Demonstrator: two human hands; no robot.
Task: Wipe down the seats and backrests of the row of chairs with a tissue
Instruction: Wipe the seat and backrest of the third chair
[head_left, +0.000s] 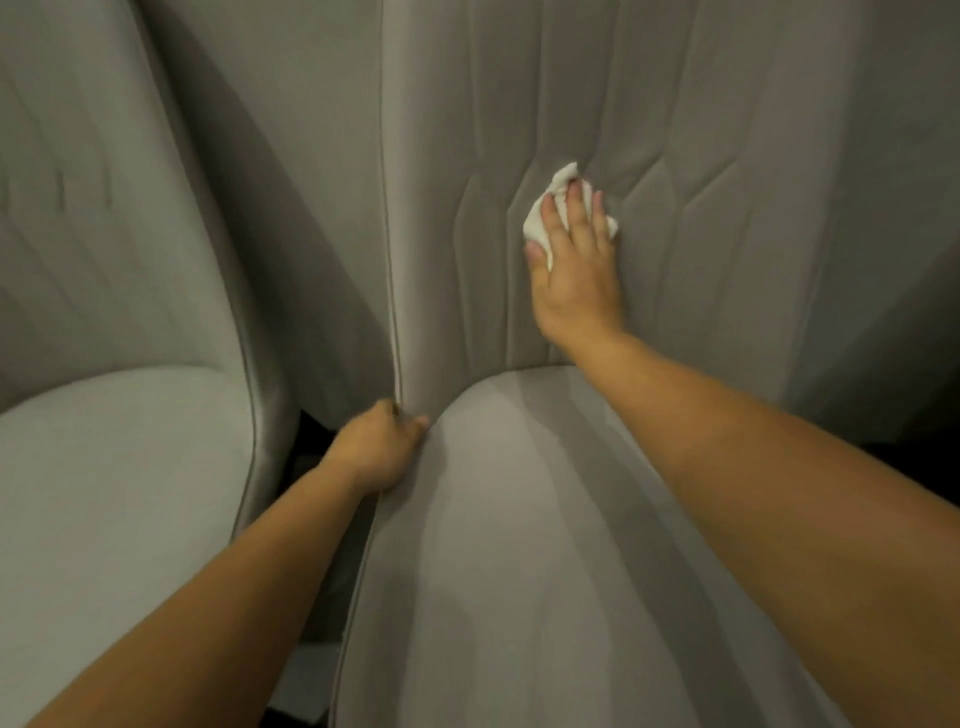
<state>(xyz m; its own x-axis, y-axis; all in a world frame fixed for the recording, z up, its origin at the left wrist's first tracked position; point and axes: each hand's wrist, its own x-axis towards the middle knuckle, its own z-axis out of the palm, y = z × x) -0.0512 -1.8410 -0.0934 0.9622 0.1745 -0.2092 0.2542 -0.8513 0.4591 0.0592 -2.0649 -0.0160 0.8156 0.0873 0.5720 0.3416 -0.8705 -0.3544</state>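
Observation:
A grey upholstered chair fills the middle of the view, with a stitched backrest (675, 156) and a rounded seat (519, 545). My right hand (576, 265) lies flat on the lower backrest and presses a crumpled white tissue (537, 221) against the fabric with straight fingers. The tissue shows above and beside the fingers. My left hand (376, 447) grips the chair's left edge where the seat meets the backrest, fingers curled round the piped seam.
A second grey chair stands to the left, its seat (119, 493) and backrest (88, 208) close beside the first. A narrow dark gap (311, 431) runs between the two chairs. Dark floor shows at the far right edge.

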